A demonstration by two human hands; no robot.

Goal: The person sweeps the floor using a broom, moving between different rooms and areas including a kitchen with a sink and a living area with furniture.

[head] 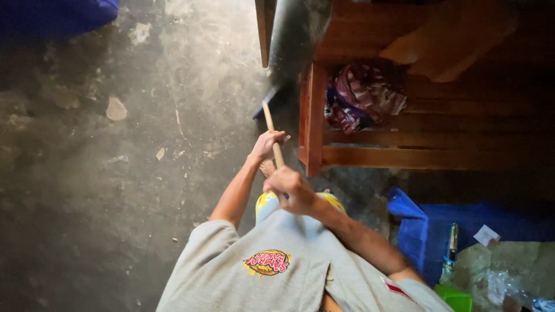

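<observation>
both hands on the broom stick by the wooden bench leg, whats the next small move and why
Probably a short pull of the broom head back toward the feet. Both the left hand and right hand have a closed grip on the stick, and the blurred head sits right at the wooden bench leg, so debris there would come out onto the open concrete floor.

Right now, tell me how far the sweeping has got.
Done: hard to tell; no swept pile shows anywhere on the concrete floor.
In hand: the left hand and right hand both grip the wooden handle, whose blurred lower end sits beside the wooden bench leg.
Left: pale scraps lie scattered over the floor further to the left, so much of it looks undone.
</observation>
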